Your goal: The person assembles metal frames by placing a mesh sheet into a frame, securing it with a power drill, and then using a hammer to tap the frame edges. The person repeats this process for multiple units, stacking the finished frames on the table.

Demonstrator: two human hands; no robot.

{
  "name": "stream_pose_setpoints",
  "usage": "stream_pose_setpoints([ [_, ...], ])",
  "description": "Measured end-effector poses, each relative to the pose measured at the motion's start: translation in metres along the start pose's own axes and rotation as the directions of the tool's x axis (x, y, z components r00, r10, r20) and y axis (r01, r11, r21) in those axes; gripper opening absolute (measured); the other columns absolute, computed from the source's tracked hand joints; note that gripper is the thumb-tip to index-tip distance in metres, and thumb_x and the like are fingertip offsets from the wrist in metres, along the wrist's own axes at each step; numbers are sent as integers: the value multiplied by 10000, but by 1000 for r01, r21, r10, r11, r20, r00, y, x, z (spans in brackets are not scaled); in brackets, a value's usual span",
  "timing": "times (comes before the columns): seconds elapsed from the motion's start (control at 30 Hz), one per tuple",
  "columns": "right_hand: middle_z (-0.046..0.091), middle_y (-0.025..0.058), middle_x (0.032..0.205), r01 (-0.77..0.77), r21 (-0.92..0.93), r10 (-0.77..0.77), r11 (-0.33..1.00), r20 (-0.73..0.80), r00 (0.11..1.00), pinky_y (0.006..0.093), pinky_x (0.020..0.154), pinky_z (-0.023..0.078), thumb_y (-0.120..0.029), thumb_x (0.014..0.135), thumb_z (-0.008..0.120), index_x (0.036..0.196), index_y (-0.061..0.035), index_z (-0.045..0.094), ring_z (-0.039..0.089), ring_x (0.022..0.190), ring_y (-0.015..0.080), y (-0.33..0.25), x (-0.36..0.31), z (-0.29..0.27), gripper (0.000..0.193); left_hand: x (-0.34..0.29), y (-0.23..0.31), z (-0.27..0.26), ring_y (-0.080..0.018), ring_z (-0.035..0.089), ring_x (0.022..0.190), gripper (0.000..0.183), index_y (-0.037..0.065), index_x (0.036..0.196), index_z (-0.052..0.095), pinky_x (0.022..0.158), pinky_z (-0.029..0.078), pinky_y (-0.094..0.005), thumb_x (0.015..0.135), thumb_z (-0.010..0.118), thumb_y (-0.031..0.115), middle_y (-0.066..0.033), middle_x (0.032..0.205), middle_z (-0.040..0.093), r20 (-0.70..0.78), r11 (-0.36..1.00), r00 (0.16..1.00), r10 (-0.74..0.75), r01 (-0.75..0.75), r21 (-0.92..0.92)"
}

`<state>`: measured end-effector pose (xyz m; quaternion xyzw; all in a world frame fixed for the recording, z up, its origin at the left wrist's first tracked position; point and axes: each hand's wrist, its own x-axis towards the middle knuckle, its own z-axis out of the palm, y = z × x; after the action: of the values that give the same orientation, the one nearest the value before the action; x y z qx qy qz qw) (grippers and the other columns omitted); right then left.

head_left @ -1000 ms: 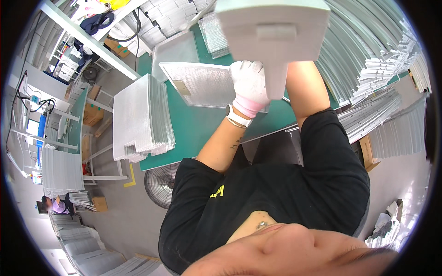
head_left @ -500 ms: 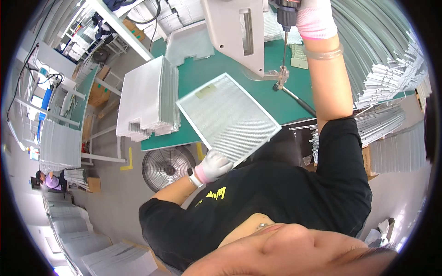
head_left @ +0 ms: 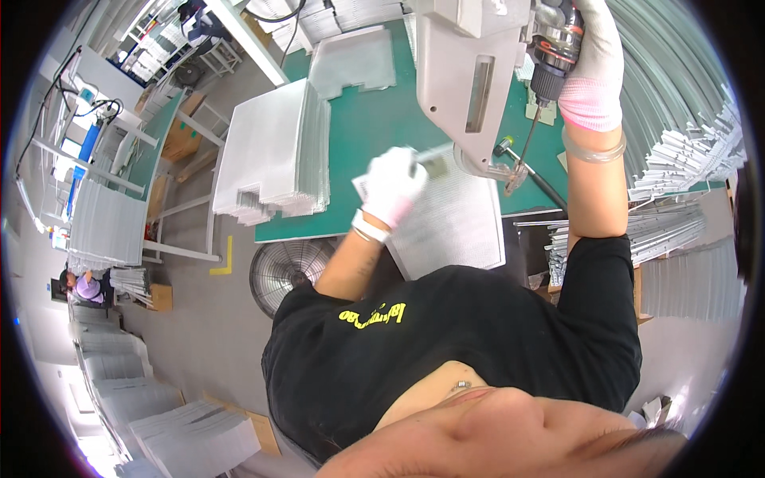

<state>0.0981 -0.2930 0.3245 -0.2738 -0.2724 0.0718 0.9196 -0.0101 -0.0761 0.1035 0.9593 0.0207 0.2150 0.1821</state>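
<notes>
My right hand [head_left: 596,68], in a white glove with a pink cuff, grips a dark power drill [head_left: 554,52]. The drill's long thin bit points down beside the foot of a pale grey machine arm [head_left: 470,80]. A white-framed mesh panel [head_left: 450,227] lies partly over the table's near edge, one end beneath that foot. My left hand [head_left: 394,185], gloved and blurred, curls at the panel's far left corner; the exact finger contact is hard to make out. Just beyond the foot, a hammer [head_left: 548,190] with a dark handle rests on the table.
The green table [head_left: 362,123] carries a stack of notched panels [head_left: 271,151] on the left and another flat pile [head_left: 355,60] behind. Metal strips [head_left: 677,167] crowd the right. A floor fan [head_left: 279,271] stands below the table. Another person [head_left: 86,285] is far left.
The mesh panel has turned and shifted right, under the machine's foot. My left hand has moved from its near edge up to its far left corner. The drill remains in my right hand.
</notes>
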Motion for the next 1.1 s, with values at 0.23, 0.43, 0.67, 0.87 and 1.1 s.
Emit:
stream_pose_setpoints([
  [0.23,610,27,869,49,-169,-30,984,111,993,252,625,481,-219,1015,605,1060,-126,550,575,711,118,7,-21,-20,117,-47,98,-19,-249,620,857,307,118,829,658,863,454,-463,620,824,270,-20,917,634,-336,920,886,320,-375,-113],
  [0.43,565,29,845,61,-232,-36,971,109,993,229,620,430,-276,1005,616,1086,-98,510,537,709,118,23,-48,-13,222,-62,96,-26,-230,623,708,312,139,857,690,687,456,-419,623,818,300,-4,779,630,-252,941,923,292,-324,-94],
  [0.67,550,43,836,-15,-135,33,991,134,990,247,601,433,-298,974,660,1142,-84,503,533,687,125,34,-55,-18,313,-63,97,-23,-222,613,639,311,139,838,699,616,416,-395,625,836,320,-4,762,662,-226,933,924,307,-339,-118],
  [0.87,624,67,982,-161,-115,189,980,305,933,288,700,490,-318,1020,569,1273,-38,547,612,807,151,29,-61,-42,379,-72,89,-16,-223,625,694,329,175,1046,738,657,475,-411,732,746,271,8,784,643,-71,931,940,333,-340,-132],
  [1.1,563,52,786,-298,-226,367,927,390,845,236,480,400,-329,946,690,1446,-15,392,468,535,81,47,-82,-40,661,-73,86,0,-287,606,753,312,58,1047,720,671,487,-402,742,668,96,-52,830,621,-88,831,879,468,-472,-293],
])
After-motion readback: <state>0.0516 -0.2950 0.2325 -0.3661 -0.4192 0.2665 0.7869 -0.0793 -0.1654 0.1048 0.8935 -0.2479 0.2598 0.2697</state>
